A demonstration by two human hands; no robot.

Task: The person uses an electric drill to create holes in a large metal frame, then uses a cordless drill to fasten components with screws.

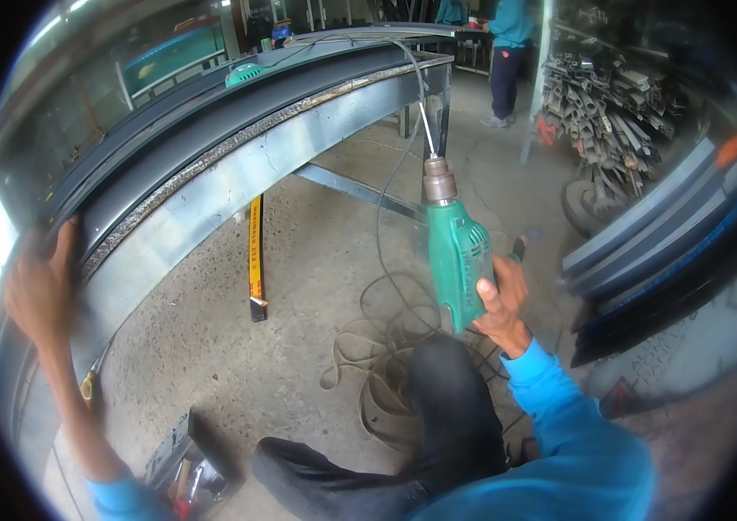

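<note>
My right hand is wrapped round the handle of a green power drill. The drill points up and away, its long thin bit near the far corner of the bench. At the far left my left hand rests at the edge of long dark metal profiles lying on the bench; its fingers are partly blurred, and whether they grip a profile is unclear. A second green tool lies among the profiles.
A yellow level stands under the metal bench frame. Coiled straps and cable lie on the floor before my legs. A tool box is at lower left. Profiles stand at right, near scrap bars. Another person stands behind.
</note>
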